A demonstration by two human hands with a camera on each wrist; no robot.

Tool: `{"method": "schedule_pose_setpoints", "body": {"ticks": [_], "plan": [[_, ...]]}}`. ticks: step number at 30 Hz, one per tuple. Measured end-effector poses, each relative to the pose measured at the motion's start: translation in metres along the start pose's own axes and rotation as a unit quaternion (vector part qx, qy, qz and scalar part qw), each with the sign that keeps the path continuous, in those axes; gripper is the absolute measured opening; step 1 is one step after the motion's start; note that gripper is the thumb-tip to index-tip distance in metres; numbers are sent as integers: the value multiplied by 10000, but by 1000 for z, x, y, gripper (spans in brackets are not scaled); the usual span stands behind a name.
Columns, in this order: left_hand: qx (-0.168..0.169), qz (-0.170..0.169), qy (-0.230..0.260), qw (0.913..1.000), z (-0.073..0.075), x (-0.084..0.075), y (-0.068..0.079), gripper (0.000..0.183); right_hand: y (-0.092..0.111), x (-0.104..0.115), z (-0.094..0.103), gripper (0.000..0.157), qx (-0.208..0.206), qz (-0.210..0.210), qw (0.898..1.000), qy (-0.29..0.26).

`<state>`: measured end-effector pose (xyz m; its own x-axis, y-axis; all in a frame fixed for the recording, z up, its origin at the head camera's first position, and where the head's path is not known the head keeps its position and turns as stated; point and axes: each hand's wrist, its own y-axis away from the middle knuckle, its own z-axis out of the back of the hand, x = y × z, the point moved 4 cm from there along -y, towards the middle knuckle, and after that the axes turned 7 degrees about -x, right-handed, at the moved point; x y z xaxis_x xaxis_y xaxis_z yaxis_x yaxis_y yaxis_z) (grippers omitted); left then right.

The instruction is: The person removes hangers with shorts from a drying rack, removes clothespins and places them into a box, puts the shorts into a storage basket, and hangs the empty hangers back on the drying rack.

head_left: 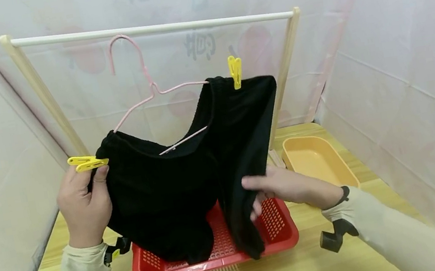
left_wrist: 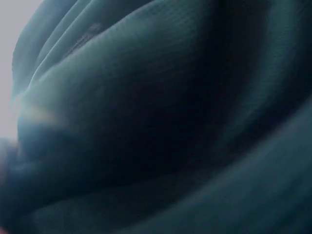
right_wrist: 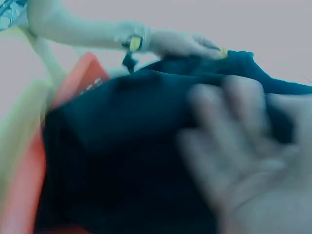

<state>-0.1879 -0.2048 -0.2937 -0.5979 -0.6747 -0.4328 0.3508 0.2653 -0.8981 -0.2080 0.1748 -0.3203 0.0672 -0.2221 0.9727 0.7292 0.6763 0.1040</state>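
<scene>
A black top (head_left: 152, 184) hangs on a pink hanger (head_left: 153, 88), its lower part drooping over a red basket (head_left: 217, 264). Yellow clothespins sit at both shoulders, one on the left (head_left: 88, 162) and one on the right (head_left: 235, 72). My left hand (head_left: 85, 205) grips the left shoulder of the top, just under its clothespin. At the right side, my right hand (head_left: 286, 185) touches the hanging cloth; in the right wrist view its fingers (right_wrist: 214, 126) are spread and loosely bent against the fabric. Dark cloth (left_wrist: 146, 97) fills the left wrist view.
Behind the top stands a drying rack with a white rail (head_left: 152, 29) and wooden legs (head_left: 44, 95). A yellow tray (head_left: 345, 167) lies on the wooden table (head_left: 319, 252) at the right. White cloth walls (head_left: 405, 42) enclose the table.
</scene>
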Motion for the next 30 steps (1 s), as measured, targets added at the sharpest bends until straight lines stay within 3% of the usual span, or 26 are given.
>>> {"method": "schedule_pose_setpoints", "body": {"ticks": [3, 5, 7, 8, 10, 12, 14, 15, 18, 20, 22, 26, 30], "plan": [[328, -300, 93, 9990, -3, 1, 0, 5, 7, -7, 9, 27, 621, -233, 9878, 1406], [699, -538, 84, 9961, -8, 1, 1, 7, 14, -8, 26, 20, 439, 88, 9742, 2210], [1109, -715, 60, 9912, -15, 3, 3, 12, 22, -7, 47, 10, -437, 681, 9580, 2751], [1304, -755, 68, 9886, -18, 4, 4, 13, 27, -6, 59, 9, -981, 1037, 9441, 2971], [1669, -741, 120, 9831, -22, 8, 7, 15, 36, -5, 79, 12, -2265, 1699, 8983, 3360], [1886, -601, 239, 9799, -24, 14, 9, 14, 40, -9, 91, 10, -3256, 2047, 8551, 3477], [2020, -421, 369, 9778, -24, 20, 11, 15, 38, -15, 95, 21, -3718, 2184, 8321, 3488], [2075, -330, 415, 9768, -24, 24, 12, 15, 35, -18, 94, 30, -3772, 2240, 8299, 3447], [2385, -94, 545, 9696, -26, 34, 15, 17, 23, -26, 84, 42, -3493, 2340, 8496, 3184], [2716, 37, 619, 9604, -29, 39, 19, 17, 15, -31, 78, 36, -3350, 2337, 8607, 3038], [3079, 151, 613, 9493, -33, 43, 24, 16, 8, -37, 73, 23, -3375, 2311, 8635, 2951], [3798, 371, 351, 9236, -36, 48, 34, 20, -1, -53, 66, 11, -3739, 2249, 8538, 2839], [4380, 536, 64, 8974, -39, 54, 40, 26, -3, -66, 56, 21, -4009, 2379, 8236, 3231]]}}
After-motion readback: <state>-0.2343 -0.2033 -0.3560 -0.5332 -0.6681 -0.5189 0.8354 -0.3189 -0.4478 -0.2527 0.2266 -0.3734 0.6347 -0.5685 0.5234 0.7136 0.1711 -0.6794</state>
